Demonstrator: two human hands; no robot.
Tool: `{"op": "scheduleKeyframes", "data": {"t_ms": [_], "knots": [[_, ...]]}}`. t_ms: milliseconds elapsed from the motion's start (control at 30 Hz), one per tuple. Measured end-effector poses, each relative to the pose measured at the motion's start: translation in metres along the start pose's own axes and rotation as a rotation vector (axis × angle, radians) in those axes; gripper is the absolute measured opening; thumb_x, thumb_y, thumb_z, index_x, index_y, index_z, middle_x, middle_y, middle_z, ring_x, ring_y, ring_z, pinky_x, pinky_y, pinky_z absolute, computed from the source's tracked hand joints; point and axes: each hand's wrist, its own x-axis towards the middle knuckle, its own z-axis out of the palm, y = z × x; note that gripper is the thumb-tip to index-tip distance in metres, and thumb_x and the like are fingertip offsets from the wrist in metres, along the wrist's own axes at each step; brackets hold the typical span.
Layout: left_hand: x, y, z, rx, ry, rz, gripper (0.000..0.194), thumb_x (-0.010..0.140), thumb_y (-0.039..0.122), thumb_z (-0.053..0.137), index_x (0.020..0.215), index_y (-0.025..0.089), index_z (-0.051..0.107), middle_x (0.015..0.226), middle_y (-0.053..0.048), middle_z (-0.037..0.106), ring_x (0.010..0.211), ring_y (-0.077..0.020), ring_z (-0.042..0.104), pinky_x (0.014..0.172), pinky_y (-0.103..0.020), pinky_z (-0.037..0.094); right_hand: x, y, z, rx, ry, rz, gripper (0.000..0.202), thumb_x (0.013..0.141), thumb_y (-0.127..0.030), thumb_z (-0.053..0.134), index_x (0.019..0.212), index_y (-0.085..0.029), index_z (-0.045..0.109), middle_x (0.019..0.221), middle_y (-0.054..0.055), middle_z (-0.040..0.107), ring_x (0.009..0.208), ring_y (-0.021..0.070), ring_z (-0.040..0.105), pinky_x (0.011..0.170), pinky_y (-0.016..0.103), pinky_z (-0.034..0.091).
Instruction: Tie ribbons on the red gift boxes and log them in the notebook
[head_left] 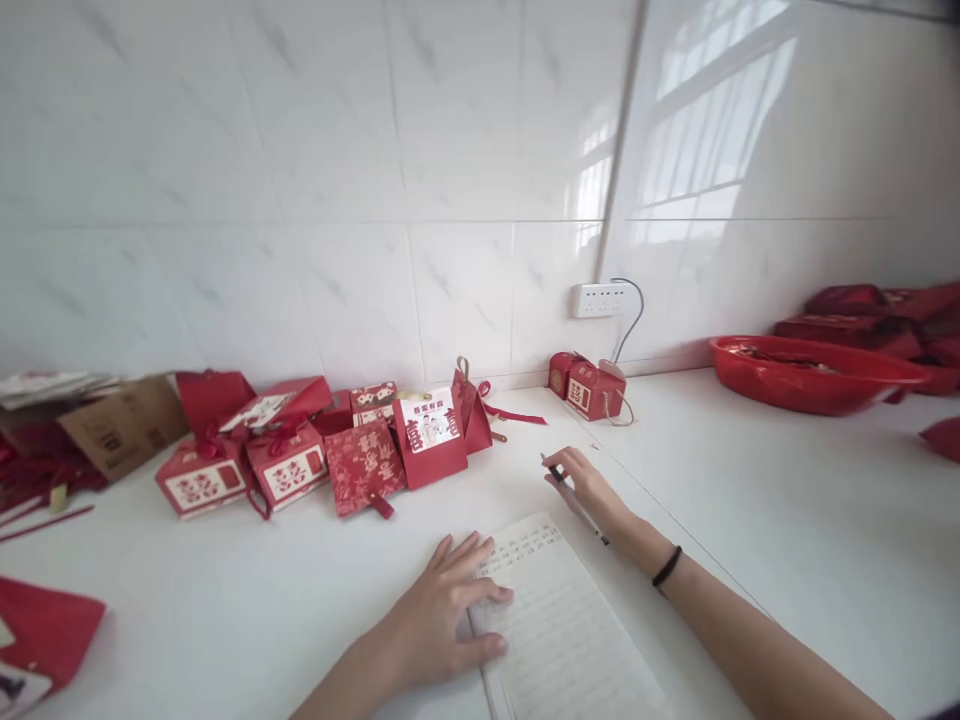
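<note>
An open notebook (577,620) with lined pages lies on the white table, its top lines filled with handwriting. My left hand (442,610) rests over the notebook's left edge, fingers spread and holding nothing. Just beyond the page's upper right corner, my right hand (589,490) grips a pen (556,474). The pen slants, its tip pointing up and left, away from the page, and its other end shows below the hand. A black band circles the right wrist.
Several red gift boxes (292,470) stand in a row along the wall at left. Two small red boxes (596,388) sit below a wall socket (598,299). At right is a red plastic basin (817,385) with red packages behind it. A brown paper bag (124,425) lies far left.
</note>
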Motion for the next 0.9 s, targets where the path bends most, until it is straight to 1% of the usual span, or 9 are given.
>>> {"op": "scheduleKeyframes", "data": {"t_ms": [67, 167, 267, 367, 433, 567, 700, 833, 900], "knots": [[0.002, -0.001, 0.003, 0.012, 0.024, 0.001, 0.041, 0.074, 0.042, 0.063, 0.113, 0.029, 0.062, 0.147, -0.009, 0.030, 0.138, -0.0304, 0.017, 0.111, -0.057, 0.006, -0.001, -0.003, 0.000, -0.044, -0.174, -0.083, 0.027, 0.087, -0.013, 0.035, 0.101, -0.019, 0.058, 0.095, 0.011, 0.058, 0.086, 0.0207, 0.057, 0.073, 0.035, 0.049], [0.008, -0.009, 0.009, -0.061, 0.153, 0.040, 0.038, 0.074, 0.036, 0.063, 0.111, 0.027, 0.061, 0.147, -0.008, 0.033, 0.139, -0.0306, 0.017, 0.111, -0.056, 0.015, -0.002, -0.006, 0.002, 0.045, -0.272, 0.080, 0.039, 0.082, -0.005, 0.037, 0.112, -0.021, 0.057, 0.101, 0.009, 0.059, 0.094, 0.0202, 0.056, 0.082, 0.035, 0.046], [0.017, -0.023, 0.013, -0.213, 0.535, 0.022, 0.031, 0.080, 0.035, 0.054, 0.108, 0.022, 0.056, 0.146, -0.011, 0.032, 0.137, -0.0288, 0.024, 0.107, -0.052, 0.029, -0.002, -0.003, 0.005, 0.170, -0.219, 0.325, 0.038, 0.083, -0.010, 0.041, 0.118, -0.020, 0.052, 0.098, 0.006, 0.062, 0.088, 0.0171, 0.059, 0.081, 0.032, 0.046], [0.028, -0.039, 0.010, -0.365, 0.974, -0.091, 0.027, 0.081, 0.035, 0.048, 0.104, 0.020, 0.049, 0.132, -0.013, 0.044, 0.126, -0.0271, 0.041, 0.100, -0.050, 0.039, 0.001, 0.000, 0.005, 0.193, -0.166, 0.449, 0.023, 0.084, -0.016, 0.044, 0.101, -0.017, 0.059, 0.087, 0.006, 0.065, 0.079, 0.0171, 0.060, 0.073, 0.029, 0.047], [0.033, -0.048, 0.006, -0.424, 1.139, -0.184, 0.029, 0.079, 0.034, 0.048, 0.105, 0.021, 0.046, 0.123, -0.011, 0.047, 0.119, -0.0265, 0.046, 0.094, -0.048, 0.045, 0.003, 0.000, 0.003, 0.215, -0.138, 0.498, 0.017, 0.083, -0.017, 0.046, 0.091, -0.017, 0.061, 0.087, 0.006, 0.066, 0.079, 0.0174, 0.061, 0.072, 0.028, 0.046], [0.043, -0.059, -0.003, -0.423, 1.256, -0.294, 0.031, 0.078, 0.029, 0.047, 0.108, 0.021, 0.042, 0.118, -0.011, 0.047, 0.114, -0.0263, 0.048, 0.092, -0.046, 0.046, 0.008, -0.002, 0.002, 0.250, -0.099, 0.534, 0.016, 0.080, -0.015, 0.046, 0.084, -0.016, 0.061, 0.081, 0.006, 0.067, 0.075, 0.0171, 0.061, 0.067, 0.026, 0.044], [0.056, -0.065, -0.007, -0.335, 1.354, -0.274, 0.037, 0.079, 0.028, 0.045, 0.115, 0.020, 0.039, 0.119, -0.014, 0.045, 0.114, -0.0280, 0.048, 0.093, -0.047, 0.045, 0.010, 0.003, 0.006, 0.252, -0.101, 0.539, 0.016, 0.077, -0.014, 0.045, 0.078, -0.016, 0.061, 0.072, 0.004, 0.065, 0.066, 0.0166, 0.059, 0.060, 0.025, 0.042], [0.066, -0.058, -0.010, -0.151, 1.364, -0.171, 0.045, 0.079, 0.027, 0.046, 0.123, 0.020, 0.036, 0.127, -0.015, 0.043, 0.126, -0.0290, 0.038, 0.103, -0.049, 0.035, 0.009, 0.004, 0.005, 0.252, -0.129, 0.547, 0.017, 0.078, -0.016, 0.044, 0.080, -0.016, 0.061, 0.077, 0.005, 0.066, 0.070, 0.0169, 0.058, 0.063, 0.026, 0.041], [0.069, -0.052, -0.013, -0.102, 1.331, -0.174, 0.049, 0.079, 0.024, 0.046, 0.127, 0.021, 0.036, 0.134, -0.015, 0.037, 0.133, -0.0287, 0.029, 0.107, -0.049, 0.029, 0.008, 0.003, 0.003, 0.256, -0.141, 0.554, 0.018, 0.078, -0.017, 0.044, 0.081, -0.017, 0.061, 0.081, 0.005, 0.066, 0.074, 0.0171, 0.058, 0.066, 0.026, 0.041]]}}
